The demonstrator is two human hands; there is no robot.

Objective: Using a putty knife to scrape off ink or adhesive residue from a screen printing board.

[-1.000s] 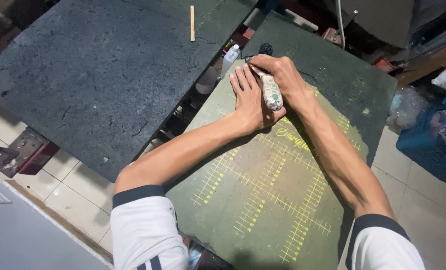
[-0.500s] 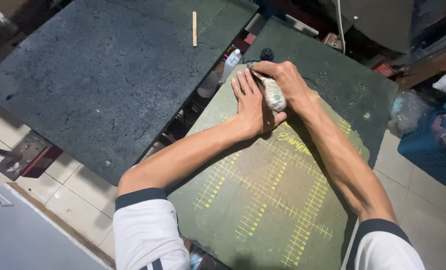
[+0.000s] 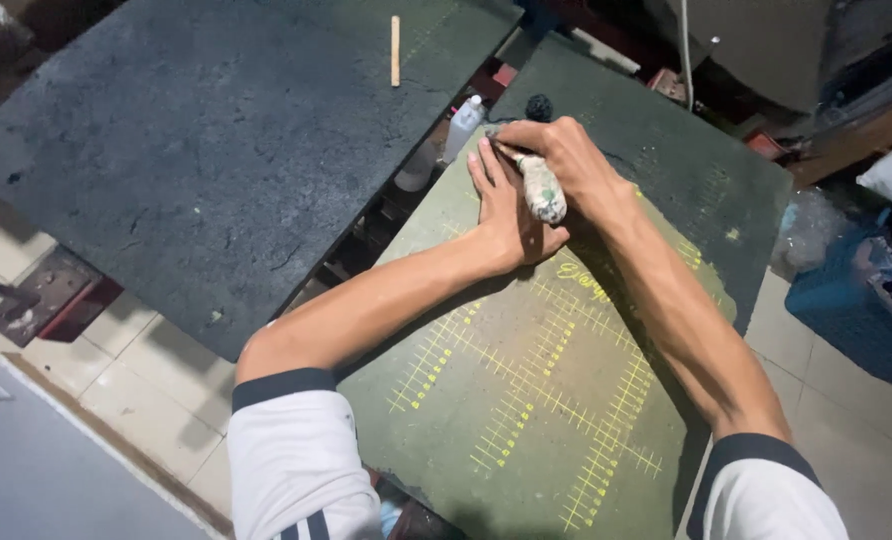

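- Seen from above, over two bare forearms in white short sleeves with dark cuffs.
- Right hand (image 3: pixel 571 165) clenched around a paint-stained grey wad (image 3: pixel 543 190), pressing it onto the far end of a green board (image 3: pixel 526 400).
- Wad's lower end poking out between the two hands, flecked white and green.
- Left hand (image 3: pixel 501 205) flat on the board just beside the wad, fingers stretched out and released, grasping nothing, touching the right hand.
- Board tilted across the view, marked with yellow grid lines (image 3: pixel 526 380) over its near half.
- Small dark lump (image 3: pixel 538 106) on the board just beyond the right hand.
- White plastic bottle (image 3: pixel 463 125) in the gap between the board and a larger dark slab (image 3: pixel 196 170) to the left.
- Thin wooden stick (image 3: pixel 395 50) lying on the slab's far part, well apart from the hands.
- Pale tiled floor (image 3: pixel 136 380) below the slab.
- Blue crate (image 3: pixel 856 310) at the right edge.
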